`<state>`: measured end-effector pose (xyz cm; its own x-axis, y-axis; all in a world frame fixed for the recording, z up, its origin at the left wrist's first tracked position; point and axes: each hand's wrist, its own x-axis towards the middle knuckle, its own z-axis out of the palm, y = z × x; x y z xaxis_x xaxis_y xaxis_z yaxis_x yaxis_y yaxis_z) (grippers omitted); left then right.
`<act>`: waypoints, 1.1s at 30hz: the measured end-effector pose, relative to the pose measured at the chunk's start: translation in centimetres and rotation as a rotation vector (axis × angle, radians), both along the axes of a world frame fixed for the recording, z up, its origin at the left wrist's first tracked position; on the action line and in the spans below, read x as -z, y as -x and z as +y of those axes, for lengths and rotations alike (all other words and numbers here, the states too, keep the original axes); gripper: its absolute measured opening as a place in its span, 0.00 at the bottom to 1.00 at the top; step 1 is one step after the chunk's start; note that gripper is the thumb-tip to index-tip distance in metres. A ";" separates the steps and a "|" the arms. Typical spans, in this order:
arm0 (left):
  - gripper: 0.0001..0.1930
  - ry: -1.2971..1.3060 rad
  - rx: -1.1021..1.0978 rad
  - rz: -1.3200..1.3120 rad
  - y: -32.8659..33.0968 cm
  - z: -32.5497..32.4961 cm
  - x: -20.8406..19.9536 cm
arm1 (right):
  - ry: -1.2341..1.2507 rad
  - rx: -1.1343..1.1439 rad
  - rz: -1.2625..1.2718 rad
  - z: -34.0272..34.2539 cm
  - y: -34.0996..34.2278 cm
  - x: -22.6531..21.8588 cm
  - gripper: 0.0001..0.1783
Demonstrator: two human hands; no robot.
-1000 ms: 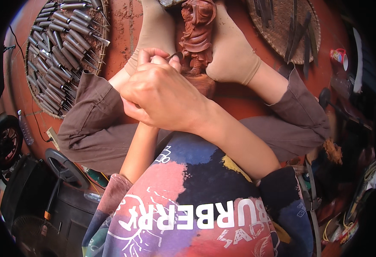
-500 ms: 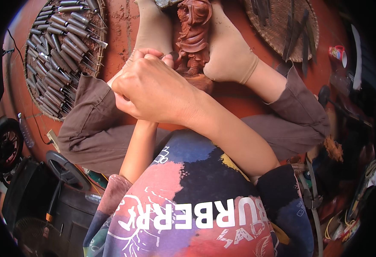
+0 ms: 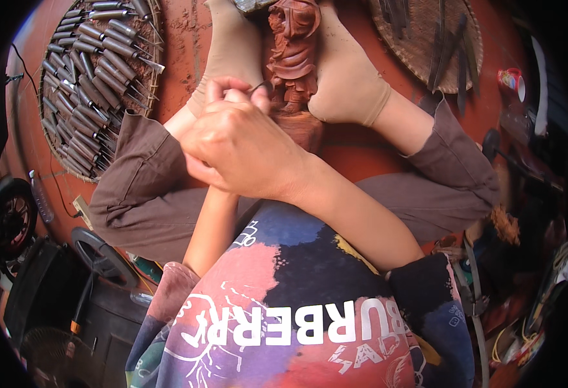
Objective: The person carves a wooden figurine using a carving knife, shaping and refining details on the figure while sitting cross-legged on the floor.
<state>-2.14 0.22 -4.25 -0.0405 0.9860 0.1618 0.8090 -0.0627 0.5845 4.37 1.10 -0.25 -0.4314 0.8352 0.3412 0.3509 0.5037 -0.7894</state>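
Note:
A reddish-brown carved wooden figure lies between my two feet, its lower end toward me. My right hand is closed in a fist just short of it, crossing over my left wrist. Whatever that fist holds is hidden. Beyond it show the bent fingers of my left hand, pinched on a thin dark carving tool. The tool's tip is by the figure's lower left side; whether it touches the wood I cannot tell. The tool's handle is hidden behind my hands.
On the left, a round woven tray holds many wood-handled carving tools. Another woven tray at the far right carries long dark flat tools. My socked feet flank the figure. Wood chips lie on the red floor.
My right fist has shifted right and toward me. The left fingers have turned a little, showing more of the thin tool. The figure stays in place.

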 end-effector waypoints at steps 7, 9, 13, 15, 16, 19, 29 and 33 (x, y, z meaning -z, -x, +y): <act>0.17 0.079 -0.016 -0.114 -0.1 -0.5 -0.4 | 0.003 0.010 -0.022 -0.1 -1.4 -0.2 0.09; 0.17 0.067 -0.017 -0.118 0.4 -0.5 0.1 | 0.044 -0.008 0.001 -0.3 -0.6 0.0 0.09; 0.16 0.088 -0.008 -0.151 0.2 -0.4 -0.1 | -0.004 -0.015 0.001 -0.1 -1.8 -0.7 0.09; 0.16 0.087 -0.015 -0.164 0.3 -0.2 -0.1 | -0.008 -0.013 0.003 -0.4 -0.9 -0.1 0.09; 0.16 0.090 -0.022 -0.169 0.4 -0.4 -0.1 | -0.011 -0.016 0.003 -0.4 -0.5 0.0 0.09; 0.15 0.096 -0.020 -0.187 0.5 -0.3 0.1 | 0.020 -0.037 0.020 -0.3 -1.0 -0.5 0.08; 0.16 0.163 -0.034 -0.253 0.6 -0.6 0.7 | -0.024 0.047 0.046 -0.8 -1.4 0.2 0.09; 0.20 0.149 -0.069 -0.320 0.1 -0.8 -0.2 | -0.013 0.000 0.069 -1.3 -1.1 -0.2 0.09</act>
<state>-2.26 -0.58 -4.00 -0.1331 0.9910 -0.0151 0.5826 0.0906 0.8077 5.51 -0.24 -0.01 -0.4064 0.8306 0.3807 0.2961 0.5139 -0.8051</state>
